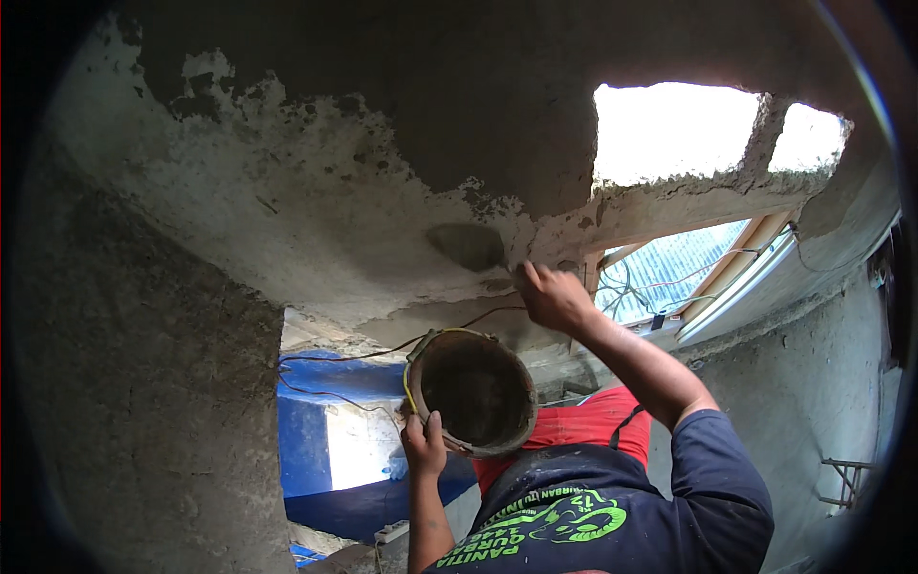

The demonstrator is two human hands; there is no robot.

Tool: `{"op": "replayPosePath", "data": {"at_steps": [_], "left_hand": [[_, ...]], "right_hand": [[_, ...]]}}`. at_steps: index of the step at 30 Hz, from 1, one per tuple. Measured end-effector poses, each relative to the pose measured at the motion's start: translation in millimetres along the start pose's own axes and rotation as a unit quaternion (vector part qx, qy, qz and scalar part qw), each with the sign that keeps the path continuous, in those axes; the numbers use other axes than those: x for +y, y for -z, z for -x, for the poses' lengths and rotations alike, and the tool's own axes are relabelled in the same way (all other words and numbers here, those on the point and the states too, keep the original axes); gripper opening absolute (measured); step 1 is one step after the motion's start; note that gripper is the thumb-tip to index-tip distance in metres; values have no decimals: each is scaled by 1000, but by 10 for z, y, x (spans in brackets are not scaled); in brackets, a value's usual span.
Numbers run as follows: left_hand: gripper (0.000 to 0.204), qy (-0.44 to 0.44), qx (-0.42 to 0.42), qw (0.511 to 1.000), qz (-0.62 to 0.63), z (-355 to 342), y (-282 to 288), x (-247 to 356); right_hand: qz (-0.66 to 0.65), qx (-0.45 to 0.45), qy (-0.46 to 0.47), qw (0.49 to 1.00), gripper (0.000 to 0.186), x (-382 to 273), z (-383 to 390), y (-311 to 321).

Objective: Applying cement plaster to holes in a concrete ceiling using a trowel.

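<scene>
Nearest the lens, at the lower edge, shows a dark navy short-sleeved shirt (612, 507) with a bright green curling emblem and green lettering printed across it, seen upside down; a band of red cloth (583, 426) lies just past it. From this shirt two bare arms rise toward the ceiling.

One hand, the left hand (424, 442), is clenched on the rim of a round, mud-caked mortar pan (475, 390), gripping its lower edge. The pan is tilted so that its dark, crusted inside faces the camera; its rim is worn and grey-brown, with a thin yellowish line running along the near edge. It hangs just below the plastered surface, between the two arms.

Higher up, the right hand (552, 295) is closed and pressed against the rough grey cement ceiling (316, 201), beside a darker wet patch of fresh plaster (467, 245); what it grips cannot be told. Thin loose wires (382, 352) trail behind the pan. Beyond them sits a blue sheet (330, 383), and bright openings (669, 129) show to the right.
</scene>
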State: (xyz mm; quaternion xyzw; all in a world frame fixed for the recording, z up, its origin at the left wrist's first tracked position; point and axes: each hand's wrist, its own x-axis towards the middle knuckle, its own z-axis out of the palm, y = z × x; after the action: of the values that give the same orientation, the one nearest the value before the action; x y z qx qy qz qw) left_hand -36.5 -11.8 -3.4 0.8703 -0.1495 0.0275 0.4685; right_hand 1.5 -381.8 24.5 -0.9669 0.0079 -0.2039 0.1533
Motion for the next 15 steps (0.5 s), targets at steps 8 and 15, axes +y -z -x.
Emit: {"op": "replayPosePath", "data": {"at_steps": [8,15], "left_hand": [[27,7,23,998,56,-80,-9,111],[33,48,-24,999,-2,-53,19,158]], "right_hand": [[-170,171,-28,970,38,-206,-72,43],[-57,129,-219,966,37,-13,22,-557]]}}
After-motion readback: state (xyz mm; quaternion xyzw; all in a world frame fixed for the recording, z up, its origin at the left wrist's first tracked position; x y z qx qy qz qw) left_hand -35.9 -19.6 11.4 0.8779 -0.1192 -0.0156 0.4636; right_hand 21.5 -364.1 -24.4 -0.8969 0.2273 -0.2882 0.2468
